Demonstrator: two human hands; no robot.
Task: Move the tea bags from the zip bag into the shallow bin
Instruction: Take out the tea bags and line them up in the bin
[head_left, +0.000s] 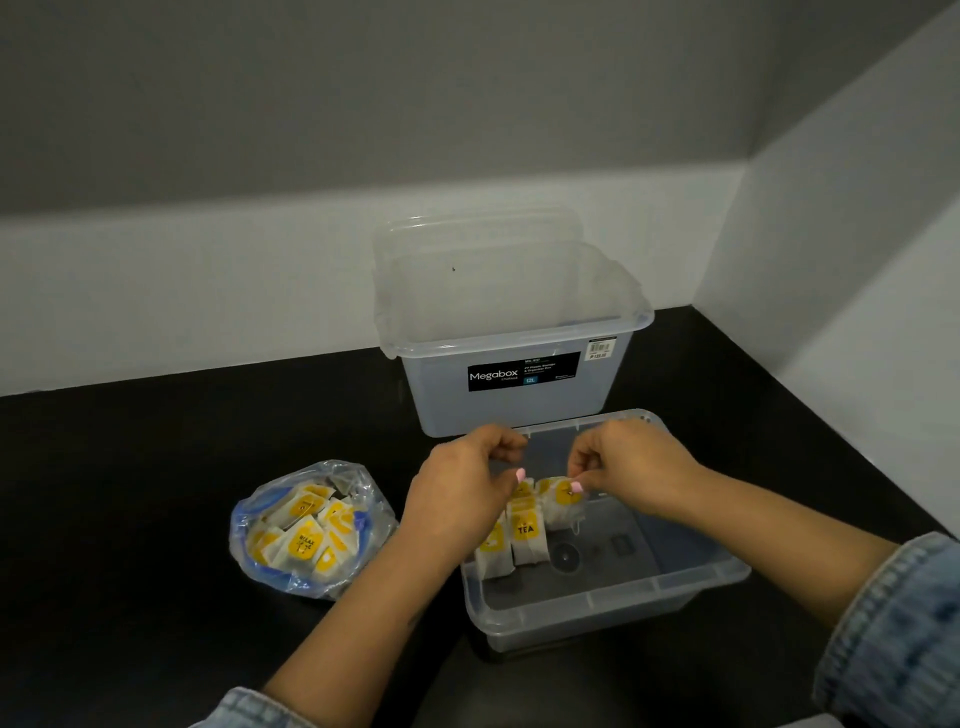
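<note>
The clear shallow bin (613, 603) sits on the black table in front of me. Several white tea bags with yellow labels (525, 538) hang in a bunch over the bin's left half. My left hand (462, 493) pinches the top of this bunch with curled fingers. My right hand (623, 467) pinches one tea bag (563, 499) at the right side of the bunch. To the left lies the open clear zip bag with a blue seal (311, 530), holding several more tea bags.
A taller clear Megabox storage bin (514, 364) stands right behind the shallow bin, with a clear lid propped behind it. White walls close off the table at the back and right. Denim sleeves cover both my forearms.
</note>
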